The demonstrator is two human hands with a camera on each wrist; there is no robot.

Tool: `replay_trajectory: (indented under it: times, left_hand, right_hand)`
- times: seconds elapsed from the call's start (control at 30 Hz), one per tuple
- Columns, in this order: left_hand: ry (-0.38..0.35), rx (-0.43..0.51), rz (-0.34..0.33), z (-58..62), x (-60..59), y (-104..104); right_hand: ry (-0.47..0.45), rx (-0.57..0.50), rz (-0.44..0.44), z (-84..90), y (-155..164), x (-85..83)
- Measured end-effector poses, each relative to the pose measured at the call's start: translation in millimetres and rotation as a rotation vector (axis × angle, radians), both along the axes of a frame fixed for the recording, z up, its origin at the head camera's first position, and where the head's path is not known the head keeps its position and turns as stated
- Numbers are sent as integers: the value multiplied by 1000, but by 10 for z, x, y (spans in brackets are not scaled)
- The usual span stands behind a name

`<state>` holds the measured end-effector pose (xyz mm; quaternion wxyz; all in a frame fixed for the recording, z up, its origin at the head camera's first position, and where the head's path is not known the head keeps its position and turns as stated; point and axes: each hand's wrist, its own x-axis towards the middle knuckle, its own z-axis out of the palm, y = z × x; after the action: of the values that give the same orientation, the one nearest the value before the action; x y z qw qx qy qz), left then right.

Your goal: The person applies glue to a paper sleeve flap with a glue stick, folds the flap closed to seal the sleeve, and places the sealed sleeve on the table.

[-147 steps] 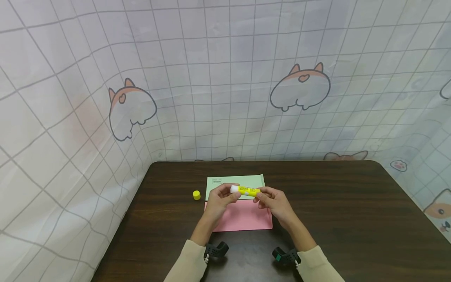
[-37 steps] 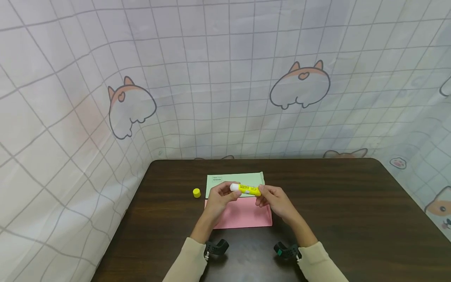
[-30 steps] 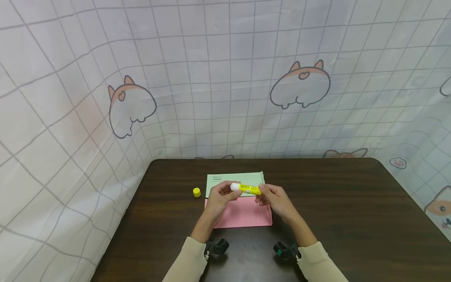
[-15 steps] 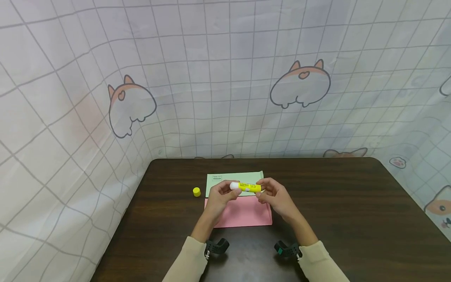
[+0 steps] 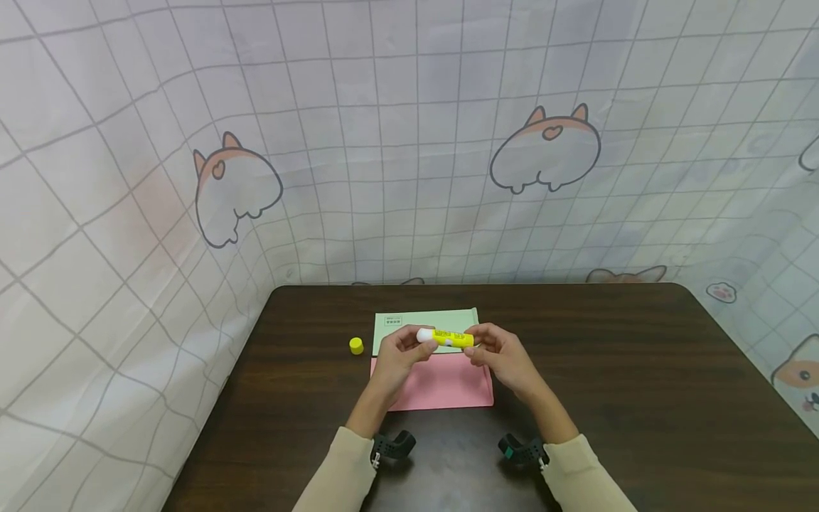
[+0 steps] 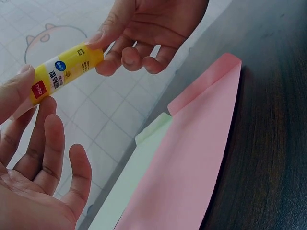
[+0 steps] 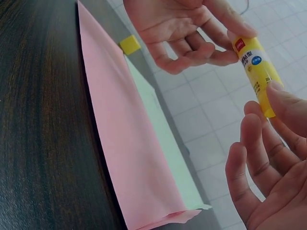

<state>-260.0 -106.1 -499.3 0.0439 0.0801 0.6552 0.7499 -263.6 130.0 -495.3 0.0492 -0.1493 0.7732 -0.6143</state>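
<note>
A yellow glue stick (image 5: 453, 339) with a white end is held level above two envelopes. My left hand (image 5: 398, 359) pinches its white end between thumb and fingers. At the yellow base, my right hand (image 5: 505, 355) pinches it with thumb and fingertips; the other fingers curl loosely, as the right wrist view shows. Below lie a pink envelope (image 5: 441, 387), nearer me, and a pale green envelope (image 5: 448, 318) behind it. The yellow cap (image 5: 356, 346) stands on the table left of the envelopes. In the left wrist view, the glue stick (image 6: 67, 69) shows its printed label.
The dark wooden table (image 5: 608, 370) extends to both sides of the envelopes. Behind it hangs a white gridded cloth (image 5: 384, 142) with cartoon animal prints. Black wrist straps (image 5: 393, 446) are worn by the sleeve cuffs.
The fingers of my right hand have shifted their grip at the glue stick's yellow base. My left hand keeps its hold. The view has tipped slightly downward; envelopes and cap stay in place.
</note>
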Motion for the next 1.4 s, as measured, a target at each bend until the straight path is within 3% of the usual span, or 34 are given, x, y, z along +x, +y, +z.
replay_trajectory:
  times: [1.4]
  left_hand:
    - [-3,38,-26,6,9,4]
  right_hand:
    - [-35,17,58,23,21,10]
